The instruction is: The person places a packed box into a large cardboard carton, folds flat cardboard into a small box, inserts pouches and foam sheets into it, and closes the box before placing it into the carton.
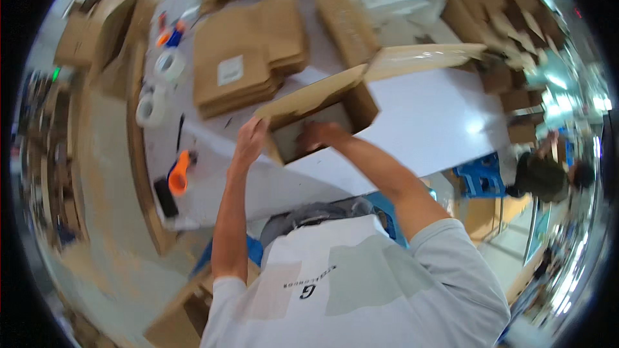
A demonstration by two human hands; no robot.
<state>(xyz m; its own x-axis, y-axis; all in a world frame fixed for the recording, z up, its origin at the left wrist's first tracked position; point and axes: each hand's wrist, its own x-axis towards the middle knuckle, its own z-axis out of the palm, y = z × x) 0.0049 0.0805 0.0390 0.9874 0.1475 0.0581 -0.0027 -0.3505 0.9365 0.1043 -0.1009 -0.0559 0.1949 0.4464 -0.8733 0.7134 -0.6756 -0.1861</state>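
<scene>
An opened cardboard box [365, 107] sits in front of me on the white table, its long flap raised along the far side. My left hand [251, 139] is closed on the box's left corner, thumb and fingers at the cardboard edge. My right hand [317, 135] reaches down inside the box; its fingers are blurred and partly hidden. Beneath that hand a flat greyish surface [334, 116] shows in the box, and I cannot tell whether it is a packed item or a lining.
Stacked flat cartons [225, 48] lie beyond the box. A larger open carton [345, 19] holds white wrapping. Tape rolls [151, 109], an orange tape dispenser [178, 174] and a black phone-like slab [166, 197] line the left side. Another person [545, 174] is at far right, near a blue stool [480, 177].
</scene>
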